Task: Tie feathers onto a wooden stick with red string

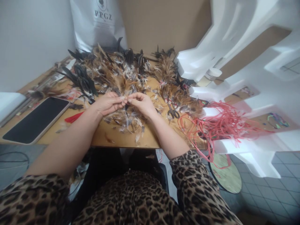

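Observation:
My left hand (111, 103) is closed in a pinch just above the table. Its fingertips meet those of my right hand (142, 104), which is pinched too. Between them seems to be a small bunch of feathers (123, 86), brown tips up and pale quills hanging below; the fingers hide the exact grip point, and any thread there is too fine to make out. Loose feathers (134, 120) lie under my hands. A pile of brown and black feather bunches (107, 64) spreads behind them, and black feathers (82, 78) lie beyond my left hand.
A phone (37, 120) and a red feather (73, 117) lie at the left. Scissors (173, 112) rest right of my right hand, before more brown feather bunches (181, 97). Tangled red ribbon (225, 122) hangs over white foam packing (255, 147). A silver bag (98, 28) stands behind.

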Motion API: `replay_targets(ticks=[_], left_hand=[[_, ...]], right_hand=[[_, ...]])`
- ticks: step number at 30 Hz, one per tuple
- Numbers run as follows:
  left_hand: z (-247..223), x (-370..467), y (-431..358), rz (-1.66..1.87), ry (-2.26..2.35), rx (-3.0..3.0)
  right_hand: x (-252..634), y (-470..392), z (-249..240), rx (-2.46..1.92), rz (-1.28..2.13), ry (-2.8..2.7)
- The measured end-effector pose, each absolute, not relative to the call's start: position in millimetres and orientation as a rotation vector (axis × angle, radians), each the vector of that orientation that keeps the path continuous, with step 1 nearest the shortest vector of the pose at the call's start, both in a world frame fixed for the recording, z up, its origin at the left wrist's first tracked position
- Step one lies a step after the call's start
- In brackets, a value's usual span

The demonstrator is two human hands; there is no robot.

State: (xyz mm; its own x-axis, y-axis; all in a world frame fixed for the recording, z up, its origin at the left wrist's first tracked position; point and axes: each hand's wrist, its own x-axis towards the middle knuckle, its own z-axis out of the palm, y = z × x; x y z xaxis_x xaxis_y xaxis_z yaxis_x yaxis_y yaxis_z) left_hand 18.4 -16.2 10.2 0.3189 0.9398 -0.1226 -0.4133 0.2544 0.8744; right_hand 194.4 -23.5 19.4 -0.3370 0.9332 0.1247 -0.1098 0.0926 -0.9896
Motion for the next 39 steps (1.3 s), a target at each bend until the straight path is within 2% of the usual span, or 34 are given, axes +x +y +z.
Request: replay_targets(ticks=[9,11,16,19,29,31,36,39], left_hand=[[5.3,17.8,-13.9,1.054,0.736,0.836],[3.8,17.0,-13.2,1.067,0.719,0.826],[3.5,16.8,-12.2,1.072,0.703,0.794],[3.5,17.1,-11.9,1.065,0.695,0.797],[-2.9,17.6,-9.1,1.052,0.721,0.828],[-2.1,18.2,-9.3,1.053,0.713,0.820],[-3.4,17.9,-7.9,1.072,0.667,0.808],[-6.2,16.6,-6.1,1.069,0.647,0.803]], right_hand=[[200.2,-15.7,13.5,-1.038,0.885,-1.695],[201.0,-15.1,14.6,-1.036,0.922,-1.649],[198.7,-16.5,16.3,-0.912,1.271,-1.549],[195.9,-17.2,13.9,-0.905,1.253,-1.581],[201.9,-18.7,16.5,-1.027,0.481,-1.928],[202.0,-18.3,17.2,-1.012,0.545,-1.869],[195.2,-15.8,13.6,-0.943,1.152,-1.500],[190.5,-16.1,12.7,-0.816,1.396,-1.324]])
